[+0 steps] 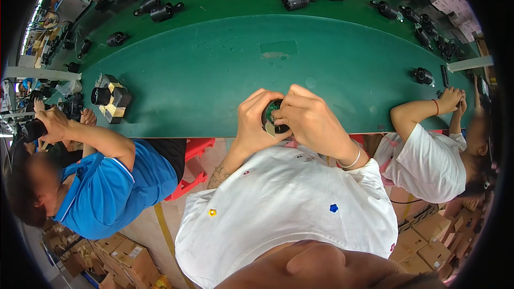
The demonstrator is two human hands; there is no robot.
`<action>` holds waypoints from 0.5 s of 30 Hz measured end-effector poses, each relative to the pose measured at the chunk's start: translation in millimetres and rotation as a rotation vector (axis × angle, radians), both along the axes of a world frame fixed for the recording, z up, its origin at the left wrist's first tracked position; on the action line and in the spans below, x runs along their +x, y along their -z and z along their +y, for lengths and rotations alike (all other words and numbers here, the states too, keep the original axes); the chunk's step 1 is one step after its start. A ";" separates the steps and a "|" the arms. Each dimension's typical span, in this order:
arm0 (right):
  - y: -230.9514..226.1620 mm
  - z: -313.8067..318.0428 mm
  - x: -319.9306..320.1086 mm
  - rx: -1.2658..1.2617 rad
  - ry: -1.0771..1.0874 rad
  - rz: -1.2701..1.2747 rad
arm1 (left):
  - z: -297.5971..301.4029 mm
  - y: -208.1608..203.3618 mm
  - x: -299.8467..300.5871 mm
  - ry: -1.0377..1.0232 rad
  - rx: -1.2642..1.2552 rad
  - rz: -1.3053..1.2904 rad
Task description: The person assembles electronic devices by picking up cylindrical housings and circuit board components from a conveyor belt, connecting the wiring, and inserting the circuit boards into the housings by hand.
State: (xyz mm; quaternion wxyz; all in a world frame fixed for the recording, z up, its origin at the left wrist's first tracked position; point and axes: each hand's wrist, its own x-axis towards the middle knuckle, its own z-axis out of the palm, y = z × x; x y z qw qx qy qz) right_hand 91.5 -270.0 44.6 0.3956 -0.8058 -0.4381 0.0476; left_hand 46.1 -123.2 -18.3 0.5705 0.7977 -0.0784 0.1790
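Observation:
Close to the front edge of the green table, my left hand (252,119) is wrapped round a round black housing (266,111), its open end facing up. Inside the housing a green circuit board (273,106) shows in part. A small pale tab (270,129) sticks out at its near rim. My right hand (309,115) is closed over the right side of the opening, thumb and fingers bent in against the board. Whatever those fingertips pinch is hidden beneath them.
Several black cylindrical lamp-like units (295,0) lie along the far shelf. A black-and-yellow block (119,99) with a black cylinder stands at the left. A person in blue (115,192) works at my left, another in white (428,166) at my right. Cardboard boxes (128,257) lie behind.

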 end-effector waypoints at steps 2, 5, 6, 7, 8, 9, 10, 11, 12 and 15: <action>1.3 -0.3 1.5 -0.006 -0.003 -0.006 | -0.1 1.6 0.1 0.004 0.002 -0.003; 3.6 -3.3 7.6 0.044 -0.012 0.157 | 0.1 5.2 -1.0 0.024 0.015 0.032; 4.3 -3.4 8.4 0.060 -0.016 0.211 | 0.4 5.7 -1.4 0.029 0.020 0.043; 6.9 -2.6 6.2 0.061 -0.014 0.211 | 0.4 5.1 -1.0 0.031 0.021 0.043; 13.0 -0.2 0.9 0.080 0.039 0.123 | 0.6 4.2 -0.4 0.018 0.007 0.035; 20.3 3.7 -4.6 0.098 0.088 0.033 | 1.4 3.5 0.9 0.002 -0.008 0.025; 26.4 7.4 -9.7 0.116 0.137 -0.057 | 2.2 2.9 2.2 -0.014 -0.023 0.015; 28.7 9.8 -12.4 0.134 0.188 -0.147 | 3.1 2.7 3.5 -0.029 -0.038 0.005; 28.4 11.7 -14.3 0.136 0.186 -0.146 | 4.6 3.2 3.3 -0.030 -0.036 0.005; 25.7 15.5 -18.6 0.168 0.218 -0.186 | 10.2 7.2 2.8 0.005 -0.036 -0.050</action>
